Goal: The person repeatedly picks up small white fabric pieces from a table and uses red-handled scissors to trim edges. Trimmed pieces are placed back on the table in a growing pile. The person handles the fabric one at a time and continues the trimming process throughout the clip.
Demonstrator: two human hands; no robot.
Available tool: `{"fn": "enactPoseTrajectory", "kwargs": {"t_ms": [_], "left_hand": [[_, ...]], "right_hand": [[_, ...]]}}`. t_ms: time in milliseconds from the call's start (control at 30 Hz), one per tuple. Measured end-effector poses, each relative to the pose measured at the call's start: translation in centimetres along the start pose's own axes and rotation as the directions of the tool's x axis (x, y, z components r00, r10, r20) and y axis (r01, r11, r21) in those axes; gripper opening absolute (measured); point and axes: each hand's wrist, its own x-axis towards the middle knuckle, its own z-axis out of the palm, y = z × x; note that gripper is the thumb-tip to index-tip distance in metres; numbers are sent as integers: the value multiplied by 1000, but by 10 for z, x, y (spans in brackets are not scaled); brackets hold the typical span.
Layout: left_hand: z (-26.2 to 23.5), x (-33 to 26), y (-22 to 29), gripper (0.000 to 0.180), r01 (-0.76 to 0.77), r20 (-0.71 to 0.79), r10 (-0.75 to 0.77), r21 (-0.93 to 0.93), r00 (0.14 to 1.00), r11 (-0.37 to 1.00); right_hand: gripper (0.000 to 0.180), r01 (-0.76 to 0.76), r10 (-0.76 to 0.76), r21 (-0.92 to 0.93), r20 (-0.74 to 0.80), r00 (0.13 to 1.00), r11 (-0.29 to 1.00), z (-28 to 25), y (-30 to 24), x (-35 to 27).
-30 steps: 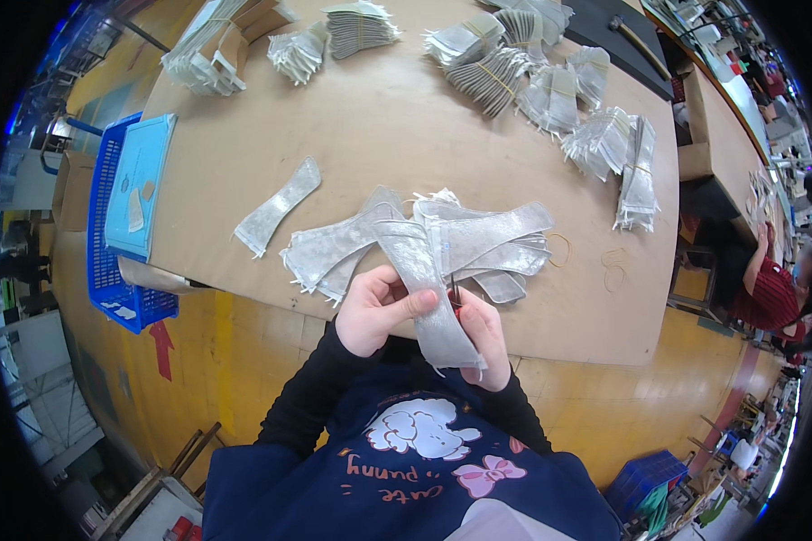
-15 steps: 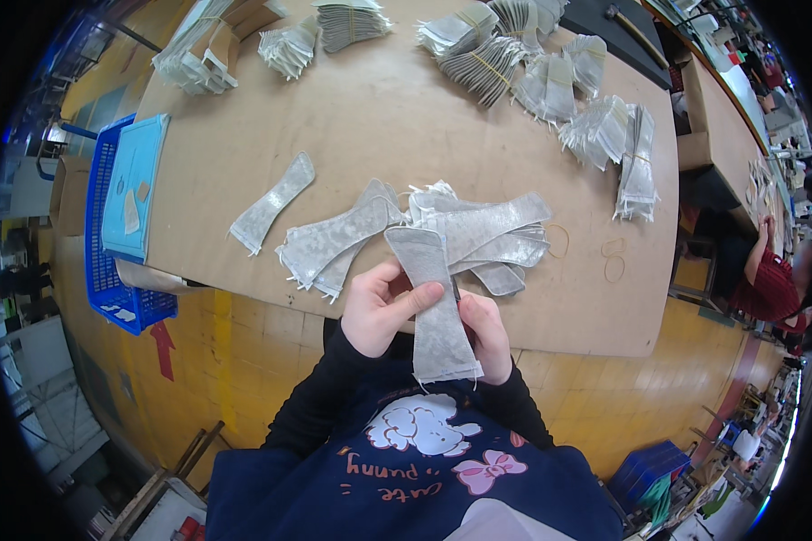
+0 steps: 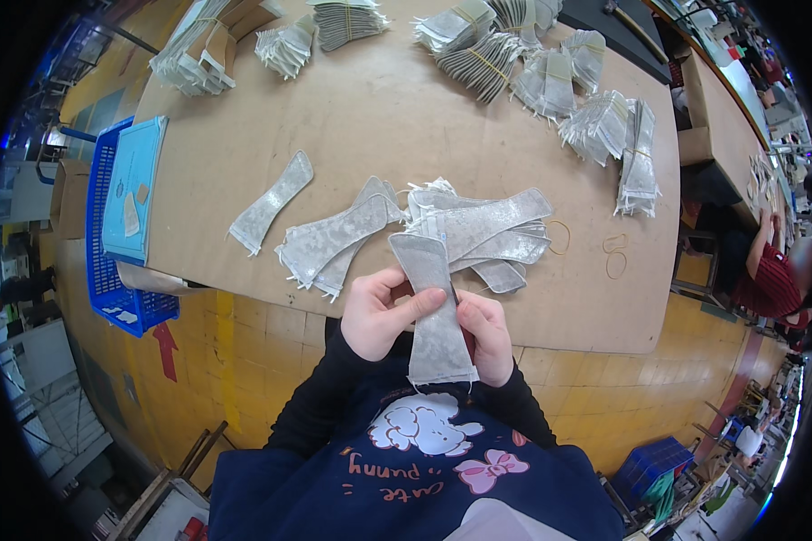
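A grey fabric piece (image 3: 431, 316), narrow at the waist with a stitched border and loose threads at its lower end, is held upright in front of my body. My left hand (image 3: 383, 311) pinches its left edge, thumb lying on the front. Closed on the opposite edge is my right hand (image 3: 484, 334); a bit of dark red shows beside its fingers, too little to identify. Just beyond, a pile of similar fabric pieces (image 3: 492, 225) lies on the table, and a smaller overlapping group (image 3: 338, 236) sits to its left. One single piece (image 3: 271, 203) lies farther left.
Rubber-banded bundles (image 3: 483, 63) are spread along the table's far side (image 3: 379, 117). Two loose rubber bands (image 3: 614, 254) lie at the right. A blue basket (image 3: 108, 171) stands off the left edge. A hammer (image 3: 636, 32) rests at the far right, and a co-worker (image 3: 771, 279) sits beyond.
The lower end of the held fabric piece has shifted slightly left, and its top sits a little lower. Both hands keep their grip.
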Motion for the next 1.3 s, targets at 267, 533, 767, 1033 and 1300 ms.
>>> {"fn": "enactPoseTrajectory", "kwargs": {"t_ms": [267, 533, 767, 1033, 1300], "left_hand": [[6, -1, -7, 20, -41, 2, 42, -95, 999, 995], [7, -2, -10, 19, -80, -14, 79, -72, 997, 994], [10, -7, -7, 18, -66, -15, 66, -26, 998, 997], [15, -11, -11, 18, -62, 2, 62, -45, 998, 997], [17, -10, -13, 20, -22, 0, 23, -194, 1000, 981]], "right_hand": [[35, 50, -47, 78, -36, 998, 996, -1, 6, -3], [37, 63, -63, 4, -39, 997, 998, 0, 2, -5], [38, 51, -53, -55, -27, 998, 997, -3, 3, -8], [39, 124, -125, -12, -64, 990, 992, 1, 8, -13], [41, 98, -98, 30, -8, 995, 995, -3, 3, -3]]}}
